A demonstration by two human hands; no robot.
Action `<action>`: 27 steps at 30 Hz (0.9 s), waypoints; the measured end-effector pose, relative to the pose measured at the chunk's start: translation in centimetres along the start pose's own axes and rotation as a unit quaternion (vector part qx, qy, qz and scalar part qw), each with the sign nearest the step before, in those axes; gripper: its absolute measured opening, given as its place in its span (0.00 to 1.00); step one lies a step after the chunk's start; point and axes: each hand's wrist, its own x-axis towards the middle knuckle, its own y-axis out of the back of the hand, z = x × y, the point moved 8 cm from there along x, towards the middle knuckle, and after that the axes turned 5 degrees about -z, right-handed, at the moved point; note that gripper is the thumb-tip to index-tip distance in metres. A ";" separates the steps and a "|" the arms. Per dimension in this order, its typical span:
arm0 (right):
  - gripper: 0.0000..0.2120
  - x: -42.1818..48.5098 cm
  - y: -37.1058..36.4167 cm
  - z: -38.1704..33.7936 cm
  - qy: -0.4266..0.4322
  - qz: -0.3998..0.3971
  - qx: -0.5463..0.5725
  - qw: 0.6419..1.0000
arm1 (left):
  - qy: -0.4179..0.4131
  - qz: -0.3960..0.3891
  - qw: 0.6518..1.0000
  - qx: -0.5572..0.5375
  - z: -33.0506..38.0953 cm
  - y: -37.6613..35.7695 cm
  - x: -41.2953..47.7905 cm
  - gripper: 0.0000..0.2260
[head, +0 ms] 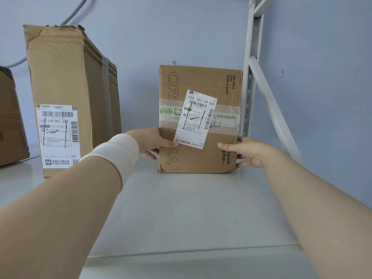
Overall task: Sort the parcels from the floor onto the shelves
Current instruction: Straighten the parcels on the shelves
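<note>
The parcel [201, 117] is standing upright on the grey shelf [191, 208] in the centre of the frame, its back towards the pale wall and its right edge just beside the white upright post [249, 77]. Its cardboard face is showing "ORGMAMA" running down the left side and "RELIABLE FOR MOM & BABY" at the upper right. A tilted white shipping label [196, 119] is lying over a band of green-printed tape, reading "505 101-19 525", with pen strokes across it.

The left hand [155, 140] is gripping the parcel's left edge, thumb over the front; the right hand [245, 151] is gripping the right edge the same way, thumb on the face and fingers curling round the side.

At the left of the frame a tall, crumpled box [70, 87] is standing apart from the parcel, bearing an EMS label [58, 135]; a third box [10, 117] is showing at the far left edge.
</note>
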 end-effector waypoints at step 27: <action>0.46 -10.0 -12.1 -16.8 0.251 0.190 -0.056 0.948 | -0.218 0.281 0.931 0.084 3.9 13.6 -17.4 0.24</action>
